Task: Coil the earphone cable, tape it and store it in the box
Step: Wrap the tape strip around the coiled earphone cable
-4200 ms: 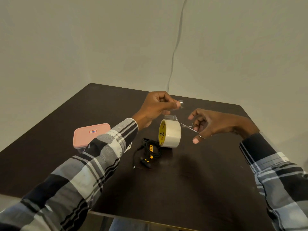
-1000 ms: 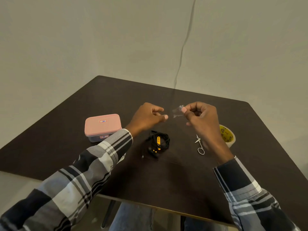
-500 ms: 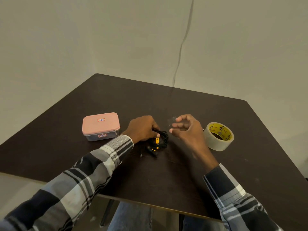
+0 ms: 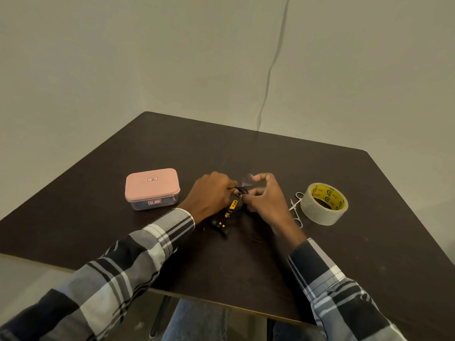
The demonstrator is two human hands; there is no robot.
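left hand [image 4: 211, 193] grips coiled earphone cable [image 4: 231, 205] mid-worktop [image 4: 246, 267]; right hand [image 4: 264, 200] pinches clear tape piece [image 4: 247, 179] over the coil. pink-lidded box [image 4: 152, 188] left, closed. scissors [image 4: 296, 207], tape roll [image 4: 323, 203] right

Table [image 4: 369, 254]: dark brown, by the wall.
Wall [image 4: 123, 57]: plain, behind the table.
Wire [image 4: 270, 70]: thin, running down the wall to the table.

Long sleeves [image 4: 138, 262] of a plaid shirt in black, grey and white checks are worn on both arms, buttoned at the cuffs [image 4: 177, 220], and blue jeans [image 4: 194, 321] are seen below.
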